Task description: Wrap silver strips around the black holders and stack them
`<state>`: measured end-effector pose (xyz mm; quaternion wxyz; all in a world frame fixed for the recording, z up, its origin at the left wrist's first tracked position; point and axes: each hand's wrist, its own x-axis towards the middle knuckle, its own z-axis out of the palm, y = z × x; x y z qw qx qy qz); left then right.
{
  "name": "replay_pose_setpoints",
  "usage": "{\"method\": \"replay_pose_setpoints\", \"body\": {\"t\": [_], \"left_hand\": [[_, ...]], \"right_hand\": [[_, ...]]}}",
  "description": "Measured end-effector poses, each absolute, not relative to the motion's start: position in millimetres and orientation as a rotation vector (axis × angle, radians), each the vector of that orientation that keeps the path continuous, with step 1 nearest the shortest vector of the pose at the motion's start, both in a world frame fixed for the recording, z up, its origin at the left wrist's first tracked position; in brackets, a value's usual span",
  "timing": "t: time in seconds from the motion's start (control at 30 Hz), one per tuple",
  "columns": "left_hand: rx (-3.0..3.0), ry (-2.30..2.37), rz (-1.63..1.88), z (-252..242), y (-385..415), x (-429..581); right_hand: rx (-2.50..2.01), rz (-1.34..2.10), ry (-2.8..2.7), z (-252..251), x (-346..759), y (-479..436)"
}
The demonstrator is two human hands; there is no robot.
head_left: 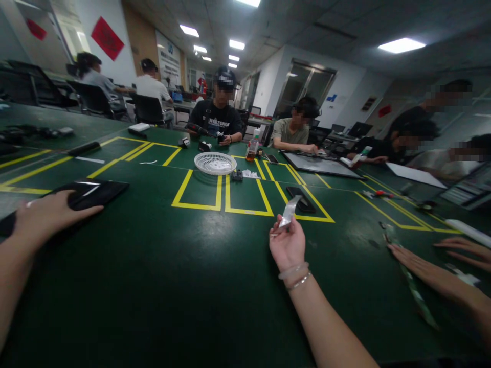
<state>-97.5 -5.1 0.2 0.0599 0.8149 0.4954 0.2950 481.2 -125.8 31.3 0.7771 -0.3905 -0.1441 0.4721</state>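
Observation:
My right hand (pixel 288 246), palm turned up and with bracelets at the wrist, is closed on a thin silvery strip (pixel 290 210). The strip stands up from the fingertips and bends over at its top. To the left, my left hand (pixel 48 217) lies with thumb and fingers spread on a flat, glossy black object (pixel 99 193); I cannot tell what kind it is. A dark phone-like slab (pixel 301 200) lies on the table just beyond my right hand.
Yellow tape outlines mark the green table (pixel 199 286). A white basket (pixel 215 162), a bottle (pixel 252 146) and small parts stand farther back. Another person's hand (pixel 416 263) touches a long green strip (pixel 416 296) at right. Several people sit around the table.

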Motion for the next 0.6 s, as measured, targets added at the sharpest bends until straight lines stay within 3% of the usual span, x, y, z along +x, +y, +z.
{"method": "replay_pose_setpoints", "body": {"t": [0.13,0.37,0.6], "left_hand": [[2.524,1.8,0.891,6.4,-6.5,-25.2],[2.766,1.049,0.528,30.5,-72.1,123.6],[2.768,0.825,0.389,14.4,-86.3,150.8]], "right_hand": [[-0.853,0.931,-0.365,29.8,481.8,-124.8],[-0.901,0.731,-0.516,35.9,467.9,-128.6],[-1.123,0.418,-1.283,38.3,454.9,-141.8]]}}
